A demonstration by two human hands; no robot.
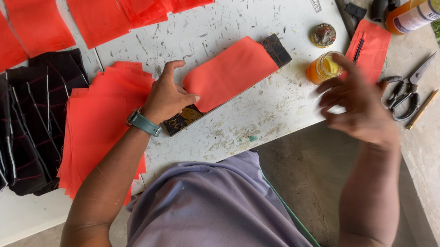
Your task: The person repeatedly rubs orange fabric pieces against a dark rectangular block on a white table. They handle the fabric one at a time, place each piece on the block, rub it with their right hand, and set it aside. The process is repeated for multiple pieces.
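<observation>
Bench bits away from the work

Stack of red sheets [101,125] lies at left, beside dark striped fabric pieces [18,125]. More red pieces [83,5] are spread along top edge. Scissors [405,90] & a wooden stick [421,108] lie at right, orange bottle [418,13] in top corner, round lid [323,35] nr it.

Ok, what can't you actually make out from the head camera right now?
- Right hand: motion-blurred, so finger contact with the open glue jar is unclear.
- Dark patterned piece: mostly hidden beneath the red sheet that the left hand presses.
- Orange bottle: cut off by the top edge.
- Scissors: handles partly hidden behind the right hand.
</observation>
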